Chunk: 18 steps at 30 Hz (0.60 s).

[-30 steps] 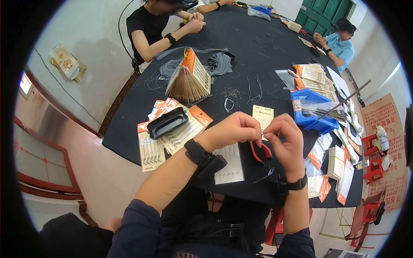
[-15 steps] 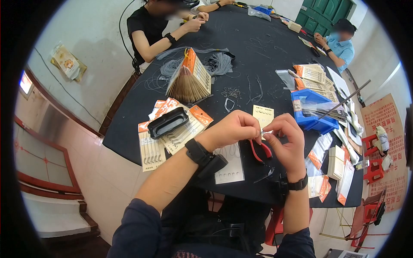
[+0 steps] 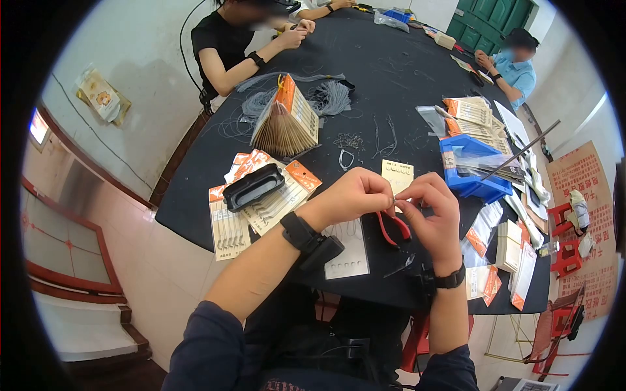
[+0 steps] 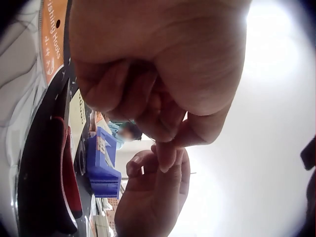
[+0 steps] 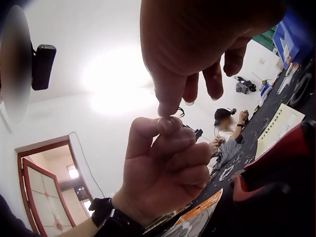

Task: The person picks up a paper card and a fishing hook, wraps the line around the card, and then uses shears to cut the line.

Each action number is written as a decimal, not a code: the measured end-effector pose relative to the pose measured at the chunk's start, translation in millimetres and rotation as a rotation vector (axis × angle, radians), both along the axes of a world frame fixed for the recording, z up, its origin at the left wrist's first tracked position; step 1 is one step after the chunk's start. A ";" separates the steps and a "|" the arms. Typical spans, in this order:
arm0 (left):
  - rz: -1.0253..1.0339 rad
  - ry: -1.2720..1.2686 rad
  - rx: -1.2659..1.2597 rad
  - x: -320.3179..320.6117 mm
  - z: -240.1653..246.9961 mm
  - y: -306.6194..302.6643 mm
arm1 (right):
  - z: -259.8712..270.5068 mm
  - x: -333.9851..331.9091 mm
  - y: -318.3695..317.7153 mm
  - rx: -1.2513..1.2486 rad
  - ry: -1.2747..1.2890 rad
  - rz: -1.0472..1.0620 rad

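Observation:
Both hands meet in front of me above the black table, fingertips together. A small dark fishing hook (image 5: 181,112) shows its curve at the meeting fingertips in the right wrist view. My left hand (image 3: 352,199) pinches there with thumb and index, its other fingers curled into the palm. Thumb and index of my right hand (image 3: 433,207) close on the same spot, its other fingers loosely bent. Most of the hook is hidden by the fingers. Red-handled pliers (image 3: 404,229) lie below the hands, beside a pale card (image 3: 398,171) and a clear-covered sheet (image 3: 347,264) with hooks.
Orange-topped hook cards (image 3: 228,228) lie at left under a black tray (image 3: 254,188). Behind them stands a fanned card stack (image 3: 287,130) by grey line bundles (image 3: 331,96). A blue bin (image 3: 479,186) holds packets and a rod at right. Other people sit across the table.
Fingertips of both hands have drawn slightly closer together, and the right index and thumb now meet the left fingertips. The things on the table have stayed put.

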State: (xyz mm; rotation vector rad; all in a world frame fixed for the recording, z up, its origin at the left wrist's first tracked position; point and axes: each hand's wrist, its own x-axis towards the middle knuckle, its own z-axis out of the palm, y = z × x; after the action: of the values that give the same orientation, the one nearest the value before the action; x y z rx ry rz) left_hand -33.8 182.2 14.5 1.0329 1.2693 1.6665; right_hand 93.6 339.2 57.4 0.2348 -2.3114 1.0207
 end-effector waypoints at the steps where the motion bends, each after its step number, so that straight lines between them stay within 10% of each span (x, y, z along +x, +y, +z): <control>1: 0.002 0.005 0.002 0.5 0.8 0.0 | 0.3 0.1 -0.3 0.006 0.004 0.000; 18: 0.073 0.085 -0.090 -0.5 1.3 1.3 | -0.6 -2.7 11.4 0.022 -0.013 -0.064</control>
State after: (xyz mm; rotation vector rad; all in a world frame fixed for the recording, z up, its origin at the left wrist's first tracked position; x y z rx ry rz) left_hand -34.3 183.5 15.8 1.0236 1.4398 1.6186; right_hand 91.0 350.6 56.7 0.1622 -2.3273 0.9687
